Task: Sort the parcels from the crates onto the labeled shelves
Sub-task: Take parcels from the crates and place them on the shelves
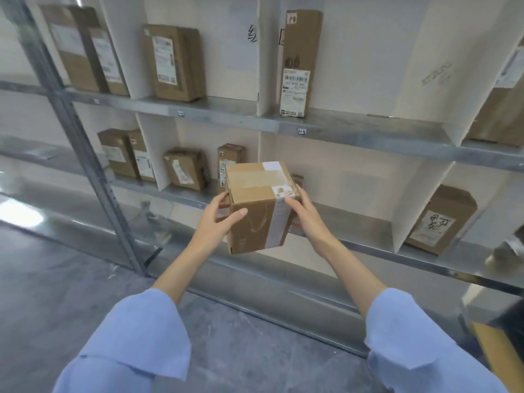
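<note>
A brown cardboard parcel (pixel 259 205) with clear tape and a white label strip hangs in the air in front of the lower shelf (pixel 354 222). My left hand (pixel 219 222) grips its left side, thumb across the front face. My right hand (pixel 304 214) holds its right side, fingers wrapped behind it. The parcel stands upright, tilted a little, just in front of the divider between two lower compartments. Small labels (pixel 302 132) are stuck on the front edge of the upper shelf (pixel 326 126).
Several parcels stand in the compartments: a tall one (pixel 297 63) above, a wide one (pixel 174 62) to its left, one (pixel 441 219) at lower right, small ones (pixel 185 168) at lower left. White dividers (pixel 411 205) split the shelves. A grey steel upright (pixel 93 171) stands left.
</note>
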